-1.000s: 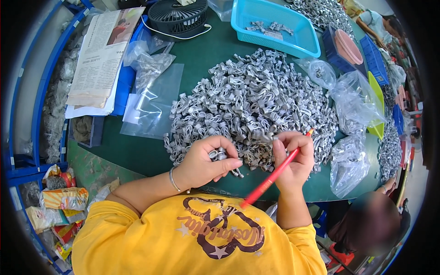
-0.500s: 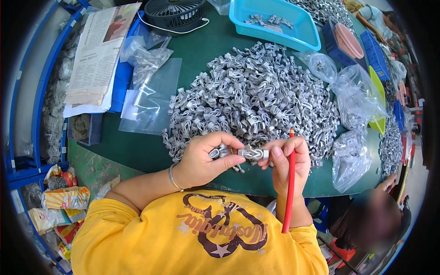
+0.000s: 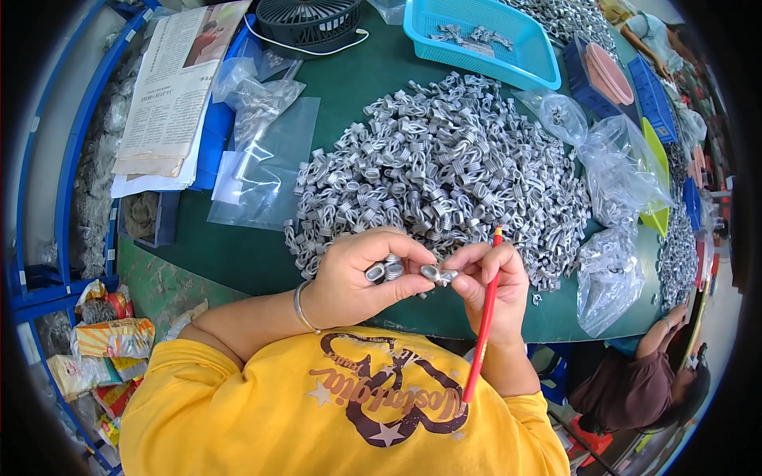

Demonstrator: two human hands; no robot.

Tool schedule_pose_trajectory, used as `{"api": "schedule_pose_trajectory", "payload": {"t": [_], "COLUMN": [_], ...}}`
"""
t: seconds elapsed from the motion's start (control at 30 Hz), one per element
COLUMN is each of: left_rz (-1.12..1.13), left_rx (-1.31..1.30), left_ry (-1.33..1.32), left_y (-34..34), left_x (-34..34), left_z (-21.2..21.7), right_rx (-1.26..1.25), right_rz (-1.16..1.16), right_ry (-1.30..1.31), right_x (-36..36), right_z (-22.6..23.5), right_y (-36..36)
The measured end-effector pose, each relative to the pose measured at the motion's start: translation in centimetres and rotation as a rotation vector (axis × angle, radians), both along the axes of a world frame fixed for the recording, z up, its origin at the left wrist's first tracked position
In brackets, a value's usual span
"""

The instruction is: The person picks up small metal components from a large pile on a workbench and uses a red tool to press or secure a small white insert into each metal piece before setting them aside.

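My left hand [image 3: 357,278] pinches a small stack of grey metal loop pieces [image 3: 385,270] at the near edge of the green table [image 3: 238,254]. My right hand [image 3: 488,282] grips a single metal piece [image 3: 439,274] at its fingertips, just apart from the stack. A red pencil [image 3: 482,317] also sits in that right hand, pointing down toward my yellow shirt. Right behind both hands lies a big heap of the same metal pieces [image 3: 444,174].
Clear plastic bags [image 3: 266,159] and a newspaper [image 3: 171,95] lie at the left. A black fan [image 3: 305,20] and a blue tray [image 3: 484,36] stand at the back. Filled bags [image 3: 611,278] sit right. Another person [image 3: 643,381] is at lower right.
The pencil swung from slanting toward the lower left to nearly upright in my right hand. The two hands, which met in between, have drawn slightly apart, each holding metal pieces.
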State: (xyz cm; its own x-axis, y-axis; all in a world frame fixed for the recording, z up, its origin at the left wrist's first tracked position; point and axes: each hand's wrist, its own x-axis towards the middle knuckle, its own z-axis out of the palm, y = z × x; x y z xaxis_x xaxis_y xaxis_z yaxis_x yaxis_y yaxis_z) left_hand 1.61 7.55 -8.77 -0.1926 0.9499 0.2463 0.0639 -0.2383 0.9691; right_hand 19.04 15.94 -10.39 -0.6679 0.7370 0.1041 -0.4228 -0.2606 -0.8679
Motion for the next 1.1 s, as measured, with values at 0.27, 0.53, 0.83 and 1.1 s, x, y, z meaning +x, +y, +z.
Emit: {"api": "schedule_pose_trajectory", "payload": {"t": [0.27, 0.53, 0.83, 1.1], "left_rz": [-0.013, -0.029, -0.205, -0.204], "left_rx": [0.024, -0.286, -0.563, -0.512], "left_ry": [0.017, -0.204, -0.770, -0.681], "left_y": [0.0, -0.7, 0.0, -0.6], "left_x": [0.0, 0.2, 0.3, 0.0], "left_z": [0.2, 0.0, -2.3, -2.3], "right_rx": [0.236, 0.568, 0.946, 1.107], "right_rz": [-0.104, -0.323, -0.184, -0.644], "right_ry": [-0.079, -0.049, -0.046, -0.702], "right_x": [0.1, -0.5, -2.0, -0.9], "right_z": [-0.2, 0.3, 1.4, 0.1], "right_y": [-0.5, -0.9, -0.5, 4.8]}}
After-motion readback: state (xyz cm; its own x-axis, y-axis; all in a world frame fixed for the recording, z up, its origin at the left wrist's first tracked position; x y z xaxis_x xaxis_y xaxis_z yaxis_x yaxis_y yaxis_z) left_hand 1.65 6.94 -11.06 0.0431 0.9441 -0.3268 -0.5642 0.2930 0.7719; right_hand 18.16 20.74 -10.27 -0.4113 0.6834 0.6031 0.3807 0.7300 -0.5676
